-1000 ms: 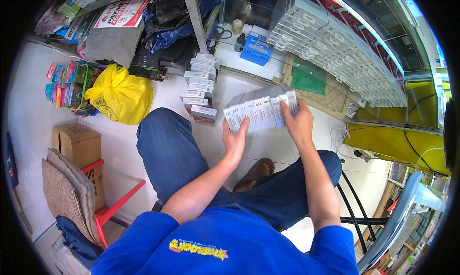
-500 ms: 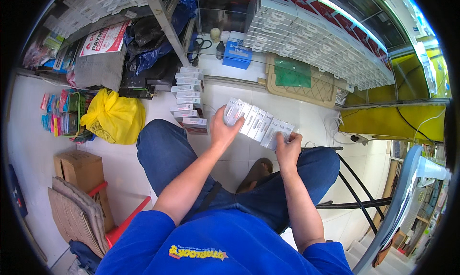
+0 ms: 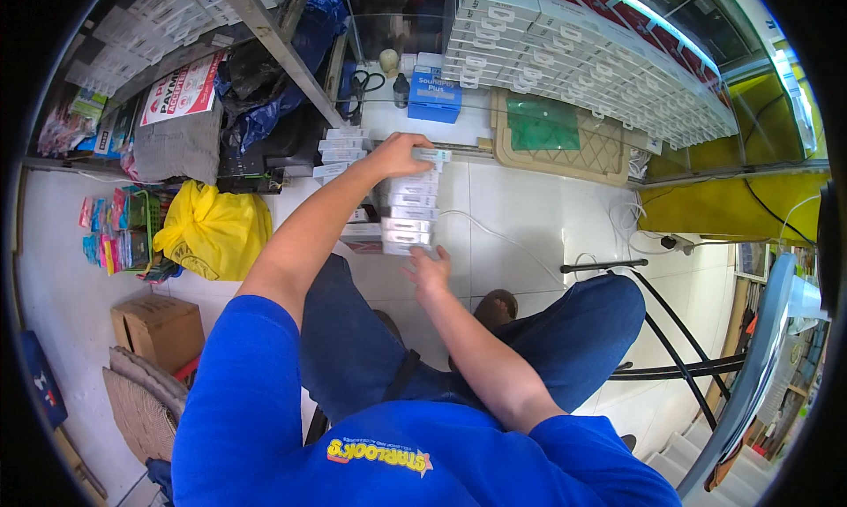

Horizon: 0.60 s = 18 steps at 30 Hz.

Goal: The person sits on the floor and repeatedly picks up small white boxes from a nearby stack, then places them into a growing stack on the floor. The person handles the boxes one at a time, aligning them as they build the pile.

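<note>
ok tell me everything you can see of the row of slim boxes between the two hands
The row of slim boxes is white and grey, looks like printed cardboard, and packs boxes side by side, their narrow edges facing up. It runs away from the person, a little uneven, over the white tiled floor; whether it fully rests there is unclear. The left hand curls over its far end; the right hand is at its near end, contact unclear. A similar row is to its left.

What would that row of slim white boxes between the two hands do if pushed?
The row of white boxes would probably break apart, since no band shows around it. Each box looks fairly stiff, given its straight edges. They might slide easily, as the tiled floor looks smooth and shiny.
</note>
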Each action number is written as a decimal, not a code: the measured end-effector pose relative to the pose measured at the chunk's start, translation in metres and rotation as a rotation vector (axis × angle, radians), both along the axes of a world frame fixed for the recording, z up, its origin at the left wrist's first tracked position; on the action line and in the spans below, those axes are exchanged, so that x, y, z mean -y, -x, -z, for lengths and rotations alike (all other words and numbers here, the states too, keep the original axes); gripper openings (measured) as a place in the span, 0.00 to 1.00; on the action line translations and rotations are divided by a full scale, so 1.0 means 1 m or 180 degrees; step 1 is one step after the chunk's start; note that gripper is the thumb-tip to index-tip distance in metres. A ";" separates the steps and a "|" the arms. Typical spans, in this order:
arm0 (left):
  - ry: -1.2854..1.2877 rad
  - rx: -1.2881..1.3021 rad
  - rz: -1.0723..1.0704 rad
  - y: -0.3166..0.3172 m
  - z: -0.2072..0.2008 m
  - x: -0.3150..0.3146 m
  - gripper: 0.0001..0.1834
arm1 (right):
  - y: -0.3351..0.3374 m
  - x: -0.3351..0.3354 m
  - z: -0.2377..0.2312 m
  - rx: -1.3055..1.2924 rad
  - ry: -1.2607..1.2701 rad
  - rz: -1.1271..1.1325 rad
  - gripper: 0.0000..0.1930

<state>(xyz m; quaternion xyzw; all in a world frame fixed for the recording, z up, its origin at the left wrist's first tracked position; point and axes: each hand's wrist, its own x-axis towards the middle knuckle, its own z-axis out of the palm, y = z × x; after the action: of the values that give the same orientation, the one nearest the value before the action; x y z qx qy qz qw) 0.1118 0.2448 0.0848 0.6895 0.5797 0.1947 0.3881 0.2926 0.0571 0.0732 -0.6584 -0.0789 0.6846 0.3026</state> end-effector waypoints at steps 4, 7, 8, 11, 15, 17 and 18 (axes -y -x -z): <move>-0.0305 -0.0277 -0.0385 0.003 0.011 -0.001 0.24 | 0.011 0.002 0.015 0.0013 -0.0204 -0.0354 0.49; -0.0713 0.0276 -0.1706 -0.006 0.007 0.036 0.20 | -0.004 -0.014 0.021 0.0396 -0.0231 -0.0575 0.44; -0.0766 0.0581 -0.2258 -0.017 0.006 0.058 0.19 | -0.009 -0.019 0.024 0.0540 -0.0282 -0.0914 0.42; 0.0349 0.1650 -0.3169 -0.062 0.004 0.144 0.12 | -0.020 -0.031 0.031 0.0801 -0.0373 -0.1689 0.37; 0.2071 0.2394 -0.4474 -0.119 0.016 0.209 0.26 | -0.039 -0.056 0.040 0.1164 -0.0328 -0.2182 0.35; 0.2762 0.2499 -0.4898 -0.127 0.028 0.211 0.35 | -0.052 -0.083 0.045 0.1253 -0.0423 -0.2180 0.34; 0.2584 0.2699 -0.4882 -0.127 0.034 0.207 0.37 | -0.056 -0.103 0.049 0.1243 -0.0444 -0.2068 0.33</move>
<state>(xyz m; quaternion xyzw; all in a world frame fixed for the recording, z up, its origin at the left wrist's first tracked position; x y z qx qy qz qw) 0.2387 0.0374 0.0512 -0.1909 0.7073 0.4127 0.5413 0.3483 0.1598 0.0242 -0.6950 -0.3860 0.5994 0.0932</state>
